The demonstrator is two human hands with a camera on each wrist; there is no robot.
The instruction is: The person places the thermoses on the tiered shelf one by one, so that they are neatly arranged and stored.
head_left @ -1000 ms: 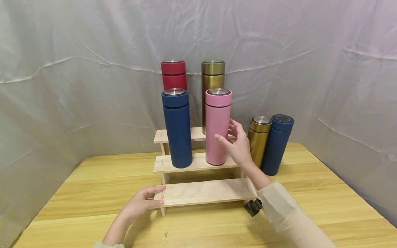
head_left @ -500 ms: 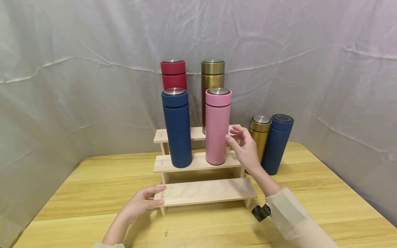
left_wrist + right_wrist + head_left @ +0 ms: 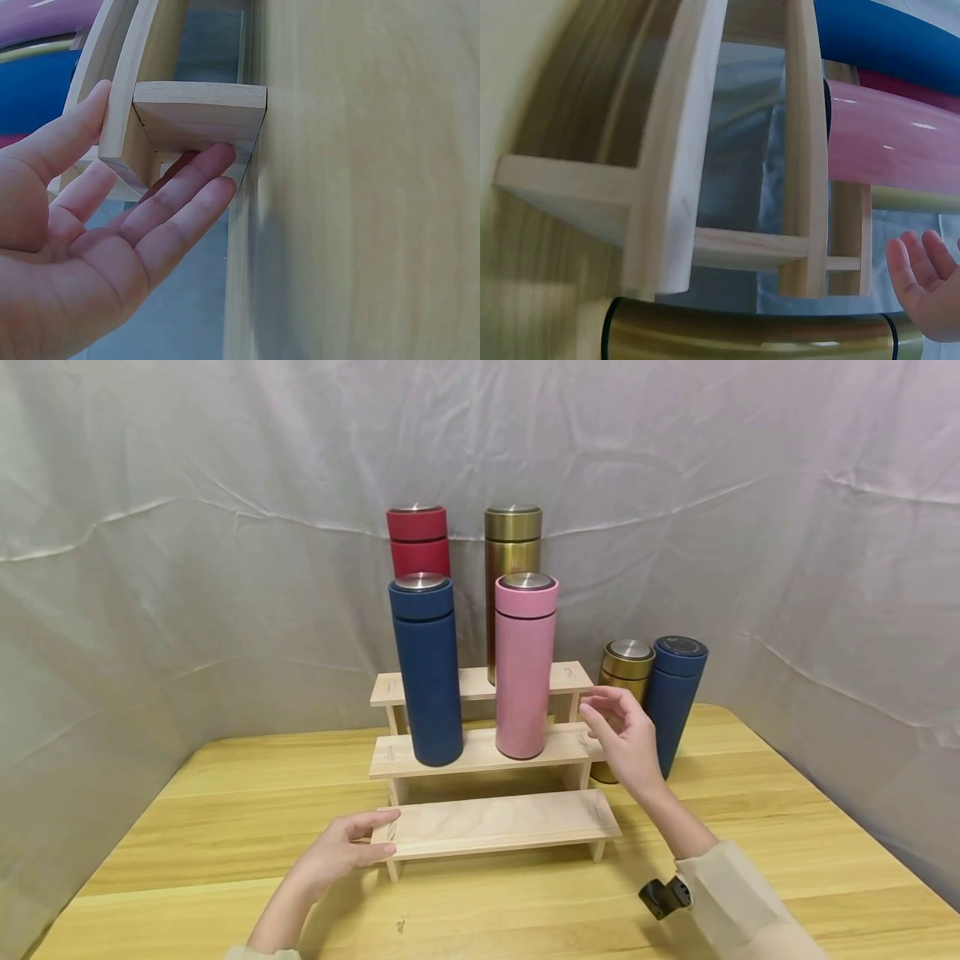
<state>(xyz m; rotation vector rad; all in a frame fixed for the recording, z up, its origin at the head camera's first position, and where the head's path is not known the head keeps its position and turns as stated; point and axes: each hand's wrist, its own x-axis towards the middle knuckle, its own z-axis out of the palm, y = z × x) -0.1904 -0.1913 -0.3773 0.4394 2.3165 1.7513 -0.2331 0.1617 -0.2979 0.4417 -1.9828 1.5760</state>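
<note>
A three-tier wooden display stand [image 3: 495, 827] is on the table. At its left end, my left hand [image 3: 333, 856] holds the lowest board; in the left wrist view the thumb lies on the board's top, with fingers below by the leg [image 3: 202, 124]. A pink thermos [image 3: 525, 685] and a blue thermos [image 3: 427, 685] stand upright on the middle tier. Behind them, a red thermos [image 3: 418, 547] and a gold thermos [image 3: 513, 552] are on the top tier, partly hidden. My right hand [image 3: 626, 735], fingers loosely bent and holding nothing, is right of the pink thermos.
To the right of the stand, another gold thermos [image 3: 626, 670] and another blue thermos [image 3: 675, 710] stand on the table [image 3: 765, 827]; my right hand overlaps the gold one. A grey cloth [image 3: 247, 610] hangs behind. A black wrist device [image 3: 663, 897] sits by the right sleeve.
My right hand has let go of the pink thermos and drawn away to the right, toward the gold thermos on the table. My left hand and the thermoses have stayed in place.
</note>
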